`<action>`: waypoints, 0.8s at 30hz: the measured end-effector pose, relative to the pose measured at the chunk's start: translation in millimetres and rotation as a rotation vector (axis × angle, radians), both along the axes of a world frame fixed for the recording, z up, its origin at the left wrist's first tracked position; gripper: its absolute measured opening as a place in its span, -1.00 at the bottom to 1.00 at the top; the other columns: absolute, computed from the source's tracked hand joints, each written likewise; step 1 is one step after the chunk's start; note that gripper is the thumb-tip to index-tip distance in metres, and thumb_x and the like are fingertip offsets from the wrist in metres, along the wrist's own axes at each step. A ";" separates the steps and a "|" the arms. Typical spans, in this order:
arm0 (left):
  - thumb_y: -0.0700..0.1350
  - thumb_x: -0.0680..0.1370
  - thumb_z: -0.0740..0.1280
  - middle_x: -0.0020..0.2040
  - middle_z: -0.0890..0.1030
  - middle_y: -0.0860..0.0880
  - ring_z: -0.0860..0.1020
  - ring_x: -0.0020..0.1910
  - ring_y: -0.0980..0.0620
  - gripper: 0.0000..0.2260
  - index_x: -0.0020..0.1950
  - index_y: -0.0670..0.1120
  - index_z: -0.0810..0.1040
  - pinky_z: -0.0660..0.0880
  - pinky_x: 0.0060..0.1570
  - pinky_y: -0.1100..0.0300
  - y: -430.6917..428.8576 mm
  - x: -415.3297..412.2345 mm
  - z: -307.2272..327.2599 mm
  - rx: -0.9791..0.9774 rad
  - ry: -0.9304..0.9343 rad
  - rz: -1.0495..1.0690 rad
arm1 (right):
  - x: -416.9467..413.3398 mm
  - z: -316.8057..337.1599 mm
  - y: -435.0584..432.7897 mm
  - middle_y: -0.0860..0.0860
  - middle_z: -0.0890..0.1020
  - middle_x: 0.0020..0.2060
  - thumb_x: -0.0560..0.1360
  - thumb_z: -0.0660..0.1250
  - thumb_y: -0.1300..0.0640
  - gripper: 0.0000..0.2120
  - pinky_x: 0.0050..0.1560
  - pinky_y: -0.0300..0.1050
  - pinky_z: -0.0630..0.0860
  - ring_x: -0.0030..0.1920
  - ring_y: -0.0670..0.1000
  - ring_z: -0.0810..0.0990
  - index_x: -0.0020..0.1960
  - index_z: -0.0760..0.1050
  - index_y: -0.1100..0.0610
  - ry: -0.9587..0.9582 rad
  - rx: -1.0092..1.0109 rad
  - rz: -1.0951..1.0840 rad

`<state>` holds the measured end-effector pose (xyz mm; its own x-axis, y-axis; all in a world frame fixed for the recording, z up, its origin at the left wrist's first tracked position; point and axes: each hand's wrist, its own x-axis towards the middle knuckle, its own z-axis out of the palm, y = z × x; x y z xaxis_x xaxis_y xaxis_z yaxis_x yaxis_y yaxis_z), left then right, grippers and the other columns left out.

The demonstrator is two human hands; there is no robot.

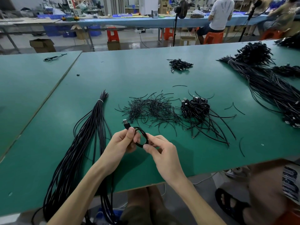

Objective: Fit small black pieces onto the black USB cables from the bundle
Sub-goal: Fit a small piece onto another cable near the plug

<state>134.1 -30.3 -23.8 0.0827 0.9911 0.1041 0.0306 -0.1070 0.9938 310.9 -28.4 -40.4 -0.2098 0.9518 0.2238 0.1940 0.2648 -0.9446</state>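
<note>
Coiled USB cable (145, 134) above green table (146, 75)

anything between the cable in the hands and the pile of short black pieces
Nothing visible. The coiled cable, held by left hand and right hand, is just short of the pile of short black pieces; only green table between.

No lettering, number or brand can be read anywhere. The cardboard box (187, 40) on the floor beyond the counter (146, 75) shows a pale patch on its front, too small to make out, and the white printed material (290, 182) at the right edge bears dark marks that are blurred.
</note>
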 end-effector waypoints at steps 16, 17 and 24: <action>-0.01 0.65 0.29 -0.20 0.64 -0.01 0.57 -0.22 0.06 -0.72 -0.20 -0.04 0.64 0.53 -0.20 0.26 -2.5 2.4 3.8 -0.001 -0.051 -0.033 | -2.9 -1.5 -3.1 -0.23 0.38 0.21 0.58 0.17 -0.36 -0.21 0.19 -0.13 0.50 0.21 -0.15 0.49 0.67 -0.09 -0.15 -0.344 0.057 0.151; -0.03 0.66 0.28 -0.20 0.64 -0.01 0.57 -0.23 0.06 -0.72 -0.19 -0.06 0.64 0.52 -0.23 0.26 -3.4 2.9 4.1 0.000 -0.033 -0.055 | -3.6 -2.5 -3.7 -0.23 0.37 0.19 0.60 0.17 -0.34 -0.22 0.12 -0.14 0.49 0.16 -0.14 0.50 0.67 -0.13 -0.17 -0.391 0.079 0.145; 0.00 0.67 0.27 -0.24 0.61 -0.01 0.48 -0.26 0.02 -0.68 -0.21 -0.05 0.66 0.43 -0.28 0.27 -4.8 4.5 3.3 -0.008 0.039 -0.059 | -7.9 -2.5 -6.6 -0.07 0.41 0.16 0.71 0.06 -0.17 -0.38 0.07 -0.04 0.50 0.07 0.02 0.56 0.68 0.00 0.01 -0.553 0.148 0.126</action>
<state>138.7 -35.1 -20.6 0.1446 0.9852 0.0923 0.0629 -0.1022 0.9928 303.0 -35.0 -43.0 -0.4427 0.8790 0.1772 0.6063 0.4390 -0.6631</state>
